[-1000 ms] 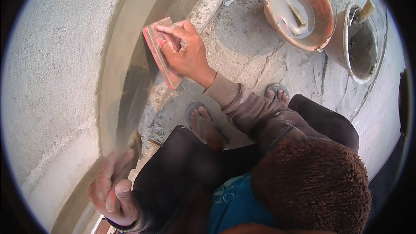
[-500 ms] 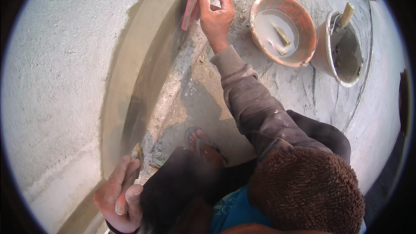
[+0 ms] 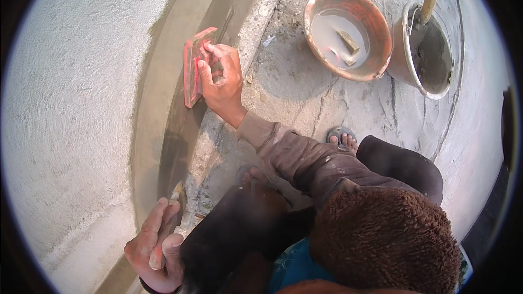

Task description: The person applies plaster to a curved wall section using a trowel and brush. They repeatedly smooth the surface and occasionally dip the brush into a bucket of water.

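Observation:
My right hand (image 3: pixel 224 84) grips a red plastering float (image 3: pixel 192 73) by its back, fingers and thumb closed on the handle. The float's face lies against or very close to a band of smooth, damp mortar (image 3: pixel 158 98) along the foot of the white wall. Lower left, my left hand (image 3: pixel 152 247) is closed around a slim brush (image 3: pixel 177 191) with an orange handle end. Its pale tip points up beside the mortar band, and the fingers hide much of its middle.
An orange bucket (image 3: pixel 384 38) of cloudy water holds a sponge-like block (image 3: pixel 348 42). Beside it, a second bucket (image 3: pixel 407 54) contains grey mortar and a tool with a wooden handle (image 3: pixel 428 6). The rough white wall (image 3: pixel 71 103) rises on the left. My sandalled foot (image 3: pixel 342 136) rests on the ground.
My right hand has brought the float down and left along the mortar band, toward me. The left hand has shifted slightly, still gripping the brush. A sandalled foot has come into view.

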The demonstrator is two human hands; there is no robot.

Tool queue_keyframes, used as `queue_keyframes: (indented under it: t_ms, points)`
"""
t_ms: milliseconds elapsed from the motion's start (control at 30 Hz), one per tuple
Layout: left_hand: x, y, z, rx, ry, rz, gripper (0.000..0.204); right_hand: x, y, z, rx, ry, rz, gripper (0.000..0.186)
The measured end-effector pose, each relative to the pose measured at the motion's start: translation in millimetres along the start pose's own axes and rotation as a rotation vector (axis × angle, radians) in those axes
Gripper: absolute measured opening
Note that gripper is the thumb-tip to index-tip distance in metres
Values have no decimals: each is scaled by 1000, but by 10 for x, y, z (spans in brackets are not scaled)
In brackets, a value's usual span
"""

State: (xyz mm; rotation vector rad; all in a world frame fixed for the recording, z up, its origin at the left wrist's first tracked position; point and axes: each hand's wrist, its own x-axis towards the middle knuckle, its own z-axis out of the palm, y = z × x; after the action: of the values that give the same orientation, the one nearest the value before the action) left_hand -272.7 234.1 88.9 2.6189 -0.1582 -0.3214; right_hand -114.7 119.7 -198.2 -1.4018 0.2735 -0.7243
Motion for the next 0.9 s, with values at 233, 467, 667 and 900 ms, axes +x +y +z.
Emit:
queue_keyframes:
  t_ms: [233, 467, 667, 900]
  points:
    - [-250, -183, -51, -63, 72, -129, 60, 2767, 935, -205, 28, 229, 35, 30]
    - [139, 2, 48, -68, -20, 21, 54, -98, 132, -40, -8, -76, -141, 33]
    - [56, -182, 60, -170, 60, -16, 49, 2005, 521, -234, -162, 322, -299, 25]
    - [-130, -236, 2, -221, 60, -214, 24, 1773, 431, -235, 49, 178, 48, 23]
